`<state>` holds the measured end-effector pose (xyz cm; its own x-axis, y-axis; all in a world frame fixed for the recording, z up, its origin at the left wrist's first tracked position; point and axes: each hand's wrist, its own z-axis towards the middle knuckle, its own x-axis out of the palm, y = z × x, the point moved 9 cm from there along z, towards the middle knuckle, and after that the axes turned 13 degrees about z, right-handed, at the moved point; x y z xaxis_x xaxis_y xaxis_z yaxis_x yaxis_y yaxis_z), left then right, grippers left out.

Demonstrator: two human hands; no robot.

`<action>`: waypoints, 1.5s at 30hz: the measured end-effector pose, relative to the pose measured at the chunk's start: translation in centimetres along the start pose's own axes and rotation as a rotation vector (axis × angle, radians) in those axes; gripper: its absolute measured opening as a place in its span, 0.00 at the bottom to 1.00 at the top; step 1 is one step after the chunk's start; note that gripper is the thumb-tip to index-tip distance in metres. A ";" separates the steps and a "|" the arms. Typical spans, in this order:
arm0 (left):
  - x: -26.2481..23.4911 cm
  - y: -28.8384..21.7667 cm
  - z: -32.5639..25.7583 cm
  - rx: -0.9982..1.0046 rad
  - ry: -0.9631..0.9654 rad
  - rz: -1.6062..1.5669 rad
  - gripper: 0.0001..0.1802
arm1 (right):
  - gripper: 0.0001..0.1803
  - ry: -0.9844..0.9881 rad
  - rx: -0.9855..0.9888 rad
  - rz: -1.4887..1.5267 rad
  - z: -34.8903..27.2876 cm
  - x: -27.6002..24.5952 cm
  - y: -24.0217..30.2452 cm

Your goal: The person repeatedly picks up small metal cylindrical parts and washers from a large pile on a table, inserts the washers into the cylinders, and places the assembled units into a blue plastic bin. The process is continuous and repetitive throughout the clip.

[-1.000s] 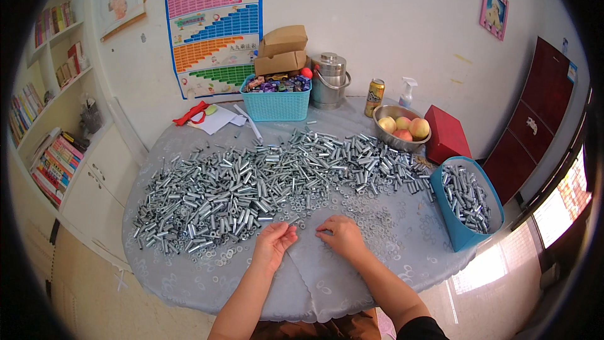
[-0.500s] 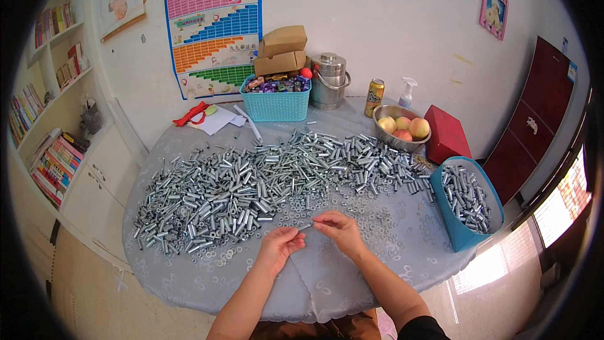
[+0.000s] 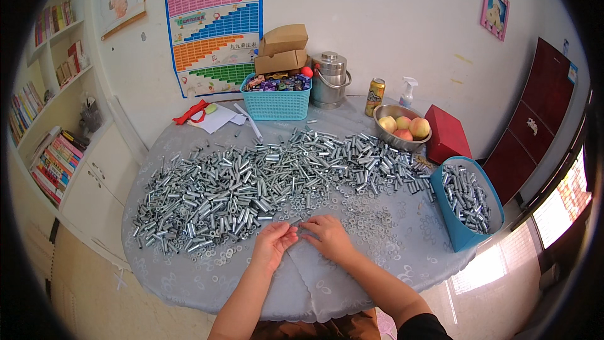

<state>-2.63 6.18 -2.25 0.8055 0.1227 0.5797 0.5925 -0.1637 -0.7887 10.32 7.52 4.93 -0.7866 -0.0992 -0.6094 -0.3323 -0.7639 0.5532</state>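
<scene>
At the near edge of the round table [image 3: 189,277], the left hand [image 3: 272,243] and right hand [image 3: 328,237] are brought together, fingertips almost touching. A small metal piece [image 3: 297,225] is pinched between the fingers of both hands, just in front of the big heap of silver metal sleeves [image 3: 251,182]; what kind of piece it is cannot be told. Loose washers [image 3: 371,214] are scattered just right of the right hand. More sleeves are held in a blue bin [image 3: 469,198] at the table's right edge. At the back are seen a teal basket [image 3: 277,102], a steel pot [image 3: 329,79], a drink can [image 3: 375,97], and a bowl of peaches [image 3: 402,127].
</scene>
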 end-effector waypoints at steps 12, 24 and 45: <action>0.3 0.4 0.0 -0.036 0.021 0.006 0.05 | 0.10 -0.025 0.341 0.139 -0.9 -1.1 -3.0; 0.1 2.2 0.2 -0.130 0.045 0.045 0.06 | 0.12 -0.205 0.321 0.615 -0.4 -3.8 -1.9; 2.0 0.3 -0.7 0.031 0.049 0.309 0.07 | 0.11 0.036 0.522 0.383 -1.5 -2.4 -3.5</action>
<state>-0.84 5.64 -1.24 0.9472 0.0247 0.3196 0.3194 -0.1561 -0.9347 14.15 9.46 3.55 -0.8846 -0.3318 -0.3277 -0.2480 -0.2605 0.9331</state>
